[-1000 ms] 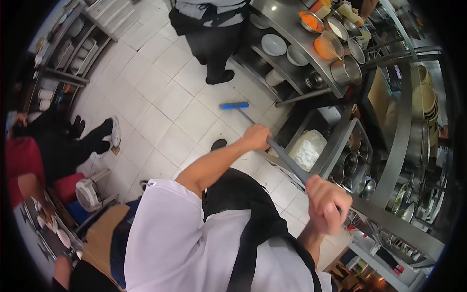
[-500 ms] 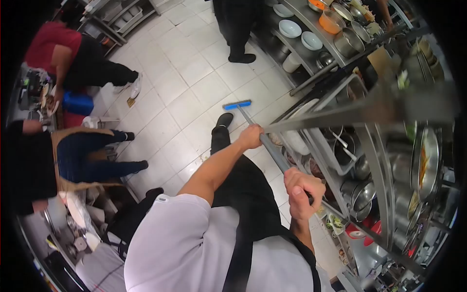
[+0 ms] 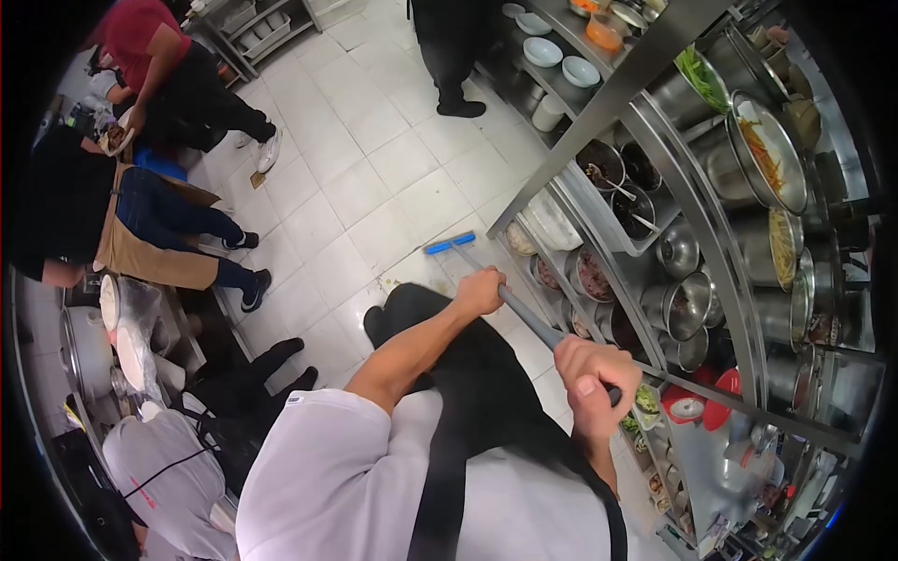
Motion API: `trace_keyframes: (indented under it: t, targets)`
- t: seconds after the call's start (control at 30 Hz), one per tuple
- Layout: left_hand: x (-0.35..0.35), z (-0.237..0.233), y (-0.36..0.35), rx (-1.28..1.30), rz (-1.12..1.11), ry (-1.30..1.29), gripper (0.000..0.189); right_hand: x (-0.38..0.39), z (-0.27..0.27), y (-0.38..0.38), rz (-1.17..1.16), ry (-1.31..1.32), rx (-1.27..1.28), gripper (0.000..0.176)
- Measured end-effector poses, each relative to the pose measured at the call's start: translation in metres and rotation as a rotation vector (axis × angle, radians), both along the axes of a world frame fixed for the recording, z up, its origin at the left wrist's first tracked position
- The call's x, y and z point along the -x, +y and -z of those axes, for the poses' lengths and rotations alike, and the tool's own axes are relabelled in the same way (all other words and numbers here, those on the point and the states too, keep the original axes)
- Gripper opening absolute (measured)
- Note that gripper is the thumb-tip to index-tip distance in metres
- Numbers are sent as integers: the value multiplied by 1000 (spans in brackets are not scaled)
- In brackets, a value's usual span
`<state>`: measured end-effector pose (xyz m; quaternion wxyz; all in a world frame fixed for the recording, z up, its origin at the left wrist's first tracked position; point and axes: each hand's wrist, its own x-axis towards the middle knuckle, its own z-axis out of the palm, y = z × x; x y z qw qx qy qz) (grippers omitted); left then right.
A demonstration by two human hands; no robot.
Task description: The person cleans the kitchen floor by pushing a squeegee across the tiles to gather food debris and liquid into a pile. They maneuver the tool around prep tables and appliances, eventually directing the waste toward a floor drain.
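Note:
Both my hands are closed around the long grey handle of a push broom (image 3: 535, 321). My left hand (image 3: 481, 291) grips it partway down the shaft, and my right hand (image 3: 597, 381) wraps the upper end, its black tip showing past my fingers. The narrow blue broom head (image 3: 450, 244) rests on the pale tiled floor (image 3: 374, 187), ahead of my feet and near the shelving. Small greenish-yellow scraps (image 3: 391, 283) lie on the tiles left of the head.
Steel shelving (image 3: 645, 187) with pots and food pans lines my right side. Several people work along the left counters, among them a person in a tan apron (image 3: 154, 252) and one in a red shirt (image 3: 140, 42). Another person's dark-clad legs (image 3: 447, 56) stand ahead.
The broom head has come back toward me, still on the floor. My view has shifted forward along the shelving, and the person in the tan apron has changed stance.

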<state>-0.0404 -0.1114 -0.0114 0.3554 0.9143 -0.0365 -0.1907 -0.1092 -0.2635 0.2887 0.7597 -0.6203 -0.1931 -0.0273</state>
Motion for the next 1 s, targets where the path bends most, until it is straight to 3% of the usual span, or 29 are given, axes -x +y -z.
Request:
trace_keyframes:
  t: [0.13,0.27,0.53,0.67,0.8,0.87,0.93,0.97,1.0]
  targets:
    - [-28,8,5,59,-104,-87,20,-13,3,4,8,-33,-60,38]
    - [-30,17,1,135,-106,-56,20,-21,56,20,72,12,-115,38]
    - [90,13,-5,168,-1,-46,17,77,15,27,22,62,33,40]
    - [112,-19,15,74,167,-65,13,115,-10,53,64,7,61,42]
    - [118,-45,30,119,102,-134,17,138,-17,69,57,-93,59,38]
    - [109,-18,25,68,70,-126,19,142,0,81,137,-87,74,35]
    - [105,47,22,145,-15,-284,22,137,46,94,177,-97,-5,34]
    - [104,40,33,128,5,-121,27,140,73,103,213,-117,-50,33]
    - [110,51,43,181,82,-181,33,144,91,109,256,-123,-79,32]
